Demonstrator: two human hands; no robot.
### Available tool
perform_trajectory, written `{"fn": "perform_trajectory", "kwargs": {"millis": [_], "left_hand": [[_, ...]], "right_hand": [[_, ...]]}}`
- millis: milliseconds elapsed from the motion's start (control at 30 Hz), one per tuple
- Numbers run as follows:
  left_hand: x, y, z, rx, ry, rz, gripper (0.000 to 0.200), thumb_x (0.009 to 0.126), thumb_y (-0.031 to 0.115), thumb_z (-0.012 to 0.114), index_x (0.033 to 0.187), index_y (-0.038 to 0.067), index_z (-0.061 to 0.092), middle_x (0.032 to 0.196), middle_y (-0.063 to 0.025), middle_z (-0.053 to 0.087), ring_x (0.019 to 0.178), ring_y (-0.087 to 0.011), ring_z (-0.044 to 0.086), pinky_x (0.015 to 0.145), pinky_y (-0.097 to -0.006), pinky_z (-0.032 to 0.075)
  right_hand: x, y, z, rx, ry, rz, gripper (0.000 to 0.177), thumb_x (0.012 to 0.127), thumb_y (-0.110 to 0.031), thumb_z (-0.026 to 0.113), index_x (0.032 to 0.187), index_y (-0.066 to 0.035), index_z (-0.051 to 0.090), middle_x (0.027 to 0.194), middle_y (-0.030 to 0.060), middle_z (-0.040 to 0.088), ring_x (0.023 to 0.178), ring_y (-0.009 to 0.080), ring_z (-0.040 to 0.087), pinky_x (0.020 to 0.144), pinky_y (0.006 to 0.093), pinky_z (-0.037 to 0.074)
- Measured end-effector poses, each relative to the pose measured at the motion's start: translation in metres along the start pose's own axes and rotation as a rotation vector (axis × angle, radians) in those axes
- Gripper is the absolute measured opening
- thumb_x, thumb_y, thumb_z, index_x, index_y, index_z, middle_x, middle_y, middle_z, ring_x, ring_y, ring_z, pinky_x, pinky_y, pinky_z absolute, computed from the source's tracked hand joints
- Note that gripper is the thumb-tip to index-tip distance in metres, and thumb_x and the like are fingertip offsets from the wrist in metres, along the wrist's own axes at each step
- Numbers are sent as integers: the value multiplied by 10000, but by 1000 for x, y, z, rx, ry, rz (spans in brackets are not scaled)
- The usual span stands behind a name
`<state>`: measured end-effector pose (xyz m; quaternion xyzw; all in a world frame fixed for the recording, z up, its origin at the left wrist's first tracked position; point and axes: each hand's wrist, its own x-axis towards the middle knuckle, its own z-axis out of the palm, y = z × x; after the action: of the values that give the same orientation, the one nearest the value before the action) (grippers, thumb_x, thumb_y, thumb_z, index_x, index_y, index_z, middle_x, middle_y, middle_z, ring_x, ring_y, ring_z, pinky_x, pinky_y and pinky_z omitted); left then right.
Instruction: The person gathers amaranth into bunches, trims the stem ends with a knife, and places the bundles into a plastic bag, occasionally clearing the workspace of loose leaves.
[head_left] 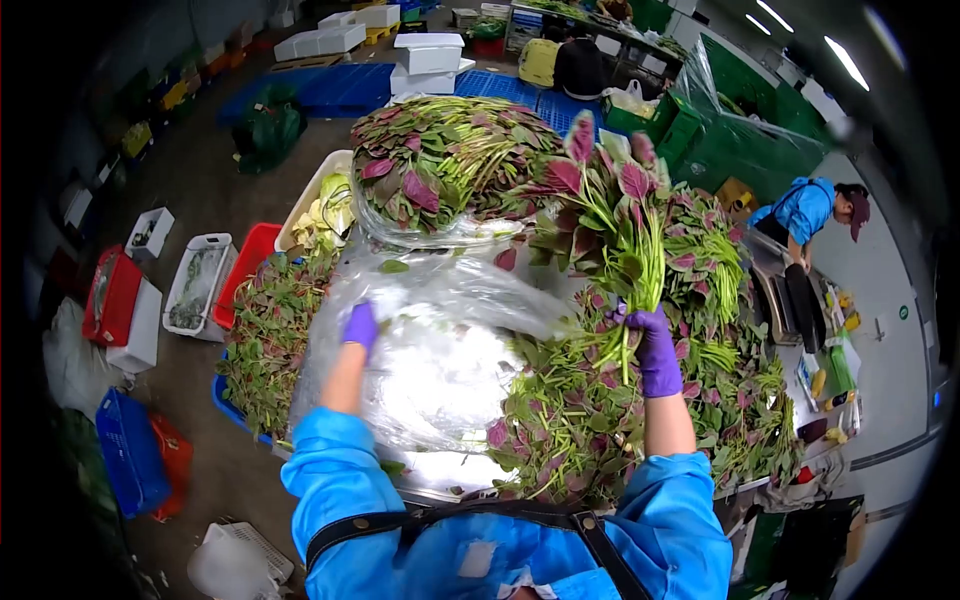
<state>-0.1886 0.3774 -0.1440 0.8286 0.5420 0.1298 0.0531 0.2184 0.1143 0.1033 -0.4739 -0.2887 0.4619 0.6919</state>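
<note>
My right hand [655, 350], in a purple glove, is closed around the stems of a bunch of red-and-green amaranth [635, 225]. The bunch stands upright, leaves pointing away from me. My left hand [361, 328], also gloved in purple, is closed at the left side of a clear plastic sheet [450, 300]. That crumpled sheet spreads over the shiny metal tabletop [440, 470]. Loose amaranth [570, 420] lies heaped below and around my right hand. Beyond the sheet sits a large pile of amaranth [450, 160] on plastic wrapping.
Left of the table are a blue crate of leaves [275, 330], a cream tub [320, 205], a red bin [250, 270] and a white bin [198, 285]. White foam boxes [428, 60] stand at the back. A co-worker in blue [805, 210] bends over at the right.
</note>
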Motion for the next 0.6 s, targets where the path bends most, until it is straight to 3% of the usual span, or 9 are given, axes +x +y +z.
{"fn": "perform_trajectory", "kwargs": {"millis": [67,100,167,267,300,400,500,533,600], "left_hand": [[-14,27,-92,178,-391,-262,567,715,159,593,1244,46,422,1091,-188,537,987,-329,521,844,-435,411],[-30,45,-112,188,-408,-254,567,715,159,593,1244,46,422,1091,-188,537,987,-329,521,844,-435,411],[-53,97,-146,-56,144,184,550,697,134,586,1219,40,439,1108,-185,523,1018,-345,487,906,-425,360],[-123,214,-187,-291,337,500,416,725,92,538,1139,66,509,1110,-122,534,977,-304,522,905,-431,356],[-149,245,-175,-373,329,700,371,742,105,529,1113,121,540,1138,-85,535,993,-265,543,924,-469,337],[-200,309,-162,-60,-65,1032,639,723,176,585,1319,233,363,1325,-104,387,1159,-256,441,999,-587,171],[-208,326,-98,-144,-200,886,764,693,170,624,1366,224,265,1331,-121,379,1131,-284,472,970,-530,290],[-214,326,-88,-283,-436,794,829,667,180,652,1377,212,226,1303,-139,409,1048,-299,521,895,-481,372],[-218,327,-77,-414,-669,689,896,641,189,680,1389,199,186,1274,-157,438,965,-314,570,819,-432,454]], "right_hand": [[-10,-12,-2,-91,-6,-14,520,580,-33,543,1094,22,489,821,73,569,697,190,579,696,316,515],[-14,-9,-4,-226,18,-6,487,593,-26,558,1075,17,502,810,64,573,679,178,576,666,296,502],[-17,2,-15,-532,-3,41,432,614,1,600,1038,11,518,831,48,582,671,154,565,615,263,466],[-53,23,13,-930,-46,138,514,619,-63,632,1117,-74,504,879,107,612,765,207,595,666,314,483],[-66,44,10,-1073,-172,-68,546,620,-108,644,1143,-87,488,917,161,613,815,271,609,699,366,486],[-102,119,-14,-1161,-644,-25,498,687,-285,629,1116,-65,504,954,180,592,866,348,569,781,396,455],[-131,157,-25,-1260,-951,141,478,685,-257,629,1090,-30,515,982,204,571,945,342,534,856,406,414],[-137,159,-25,-1307,-1070,269,454,686,-217,630,1081,-21,520,991,207,567,978,332,523,877,408,399],[-146,152,-34,-1204,-999,210,447,680,-200,638,1074,-20,527,990,196,573,960,324,535,864,396,410]]}}
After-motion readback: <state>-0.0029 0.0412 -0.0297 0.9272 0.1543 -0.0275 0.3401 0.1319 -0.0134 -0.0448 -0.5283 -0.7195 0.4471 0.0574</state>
